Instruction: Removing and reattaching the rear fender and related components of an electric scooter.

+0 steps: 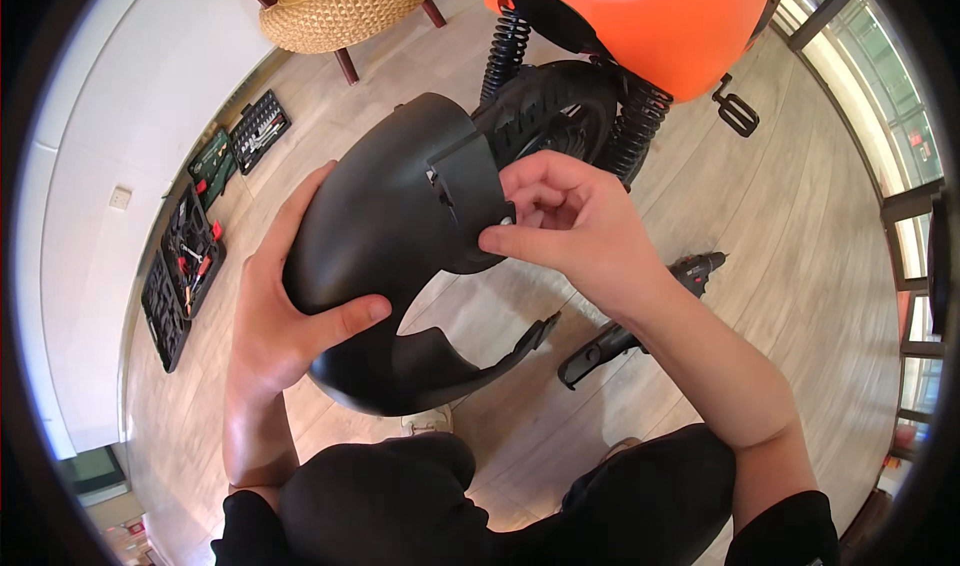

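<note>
A large curved black fender (pixel 385 201) is held tilted above the floor, in front of me. My left hand (pixel 290 311) is closed around its left side, with the thumb lying over the outer face. At the fender's far right end, my right hand (pixel 565 221) is curled in, its fingers partly hidden behind the edge. The right thumb tip presses beside a small silver bolt (pixel 507 221). A slot with a raised flap (pixel 465 176) runs along that end. Just beyond it stand the black wheel (pixel 550 116) and two coil-spring shocks (pixel 640 126) of an orange-bodied vehicle (pixel 640 26).
Open tool cases (pixel 190 251) lie along the wall at left. A wicker chair (pixel 350 11) stands at the far left. On the wood floor (pixel 780 296), a long black part (pixel 600 354) lies partly behind my right forearm. A black pedal (pixel 738 111) sticks out beside the vehicle.
</note>
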Demonstrator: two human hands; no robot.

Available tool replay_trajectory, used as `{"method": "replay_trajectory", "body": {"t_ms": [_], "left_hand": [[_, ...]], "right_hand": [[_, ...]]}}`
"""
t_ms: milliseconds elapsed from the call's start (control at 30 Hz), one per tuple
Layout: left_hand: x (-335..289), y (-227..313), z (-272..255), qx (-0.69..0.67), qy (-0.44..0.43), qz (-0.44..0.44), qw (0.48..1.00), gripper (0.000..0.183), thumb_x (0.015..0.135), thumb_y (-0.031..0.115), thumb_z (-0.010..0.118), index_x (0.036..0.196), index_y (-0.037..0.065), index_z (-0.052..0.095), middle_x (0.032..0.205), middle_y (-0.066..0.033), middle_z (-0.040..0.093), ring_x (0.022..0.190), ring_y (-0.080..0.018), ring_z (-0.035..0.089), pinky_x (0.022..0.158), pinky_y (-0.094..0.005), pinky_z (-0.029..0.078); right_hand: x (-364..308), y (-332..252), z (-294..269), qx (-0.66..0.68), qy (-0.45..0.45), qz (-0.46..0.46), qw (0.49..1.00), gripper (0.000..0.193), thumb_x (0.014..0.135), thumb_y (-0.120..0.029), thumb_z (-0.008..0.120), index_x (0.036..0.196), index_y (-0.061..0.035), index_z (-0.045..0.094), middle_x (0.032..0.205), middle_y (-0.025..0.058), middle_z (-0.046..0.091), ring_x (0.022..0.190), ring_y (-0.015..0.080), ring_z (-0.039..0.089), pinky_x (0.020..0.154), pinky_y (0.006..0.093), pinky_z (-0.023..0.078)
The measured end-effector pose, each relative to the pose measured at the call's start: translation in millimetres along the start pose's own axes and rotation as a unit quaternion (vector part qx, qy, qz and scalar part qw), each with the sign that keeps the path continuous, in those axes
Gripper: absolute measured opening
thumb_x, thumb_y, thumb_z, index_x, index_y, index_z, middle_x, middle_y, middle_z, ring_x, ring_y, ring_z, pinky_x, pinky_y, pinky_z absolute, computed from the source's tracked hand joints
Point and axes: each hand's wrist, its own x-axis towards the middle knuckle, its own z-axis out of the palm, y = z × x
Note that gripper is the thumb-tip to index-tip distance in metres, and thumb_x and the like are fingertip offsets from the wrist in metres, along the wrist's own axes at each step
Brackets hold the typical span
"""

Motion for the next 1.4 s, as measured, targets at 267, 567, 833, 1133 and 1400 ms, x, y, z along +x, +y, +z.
{"method": "replay_trajectory", "body": {"t_ms": [267,567,833,1133,1400], "left_hand": [[-0.6,-6.0,-1.0,-0.049,-0.007,-0.032,0.998,0.100,0.066,0.017,0.093,0.150,-0.006,0.042,0.136,-0.0156,0.060,0.126,-0.0228,0.057,0.110,-0.0345,0.040],[-1.7,-5.3,6.0,-0.045,0.002,-0.037,0.998,0.102,0.065,0.014,0.094,0.150,-0.006,0.041,0.136,-0.0157,0.060,0.126,-0.0225,0.057,0.111,-0.0343,0.040],[-1.7,-6.3,3.8,-0.023,-0.014,-0.022,0.999,0.104,0.063,0.014,0.094,0.151,-0.006,0.041,0.136,-0.0159,0.060,0.127,-0.0226,0.057,0.111,-0.0343,0.039],[-6.4,-11.3,11.1,-0.038,-0.009,-0.024,0.999,0.102,0.066,0.012,0.092,0.152,-0.005,0.040,0.136,-0.0159,0.061,0.126,-0.0224,0.058,0.111,-0.0345,0.040],[-6.9,-19.1,8.1,-0.014,-0.005,-0.009,1.000,0.099,0.068,0.011,0.091,0.152,-0.003,0.040,0.134,-0.0156,0.063,0.125,-0.0219,0.060,0.110,-0.0344,0.041]], "right_hand": [[0.3,4.2,-7.3,-0.023,-0.015,0.036,0.999,0.030,0.083,-0.001,0.081,0.110,0.0007,0.068,0.095,0.0034,0.073,0.086,0.0060,0.064,0.079,0.0225,0.053],[2.6,0.3,-15.4,0.016,-0.038,0.073,0.996,0.028,0.086,-0.002,0.078,0.112,-0.0001,0.069,0.097,0.0025,0.072,0.091,0.0084,0.067,0.084,0.0245,0.055],[4.6,9.1,-24.1,0.051,-0.100,0.086,0.990,0.032,0.082,-0.003,0.083,0.111,-0.0008,0.070,0.095,0.0021,0.072,0.088,0.0074,0.066,0.083,0.0233,0.054],[0.8,11.6,-27.5,0.018,-0.086,0.075,0.993,0.030,0.081,-0.003,0.085,0.107,0.0000,0.072,0.095,0.0030,0.073,0.088,0.0077,0.066,0.082,0.0245,0.054],[-1.1,11.0,-20.9,0.012,-0.068,0.045,0.997,0.030,0.085,0.001,0.080,0.113,0.0011,0.070,0.097,0.0040,0.074,0.090,0.0084,0.068,0.082,0.0237,0.054]]}}
